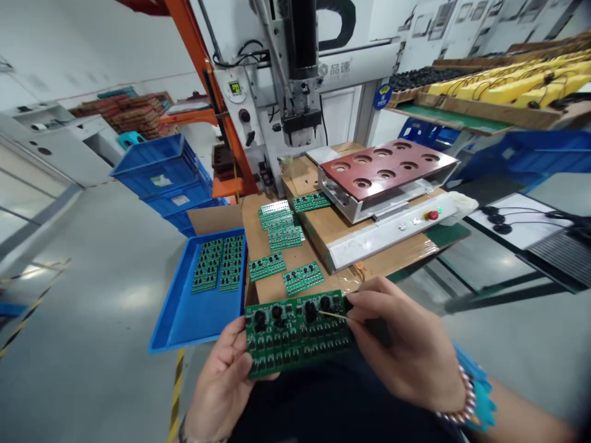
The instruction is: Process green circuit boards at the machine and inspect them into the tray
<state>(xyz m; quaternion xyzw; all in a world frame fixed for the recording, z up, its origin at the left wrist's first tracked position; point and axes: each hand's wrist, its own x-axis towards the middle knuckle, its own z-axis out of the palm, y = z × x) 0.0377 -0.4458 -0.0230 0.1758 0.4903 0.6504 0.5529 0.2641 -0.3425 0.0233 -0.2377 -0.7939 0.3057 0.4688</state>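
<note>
My left hand grips the left end of a green circuit board, thumb on its face and fingers behind. Black round parts stand along the board's upper half, with rows of small dark parts below. My right hand pinches a thin pale stick between thumb and forefinger. Its tip points left, at one of the black round parts; whether it touches, I cannot tell. Just beyond the held board, two more circuit boards lie on the brown work surface.
A blue tray at left holds boards in two rows. More boards lie stacked further back. At right is a machine with a red-brown fixture plate, a red button and an overhead head. Blue crates stand behind the tray.
</note>
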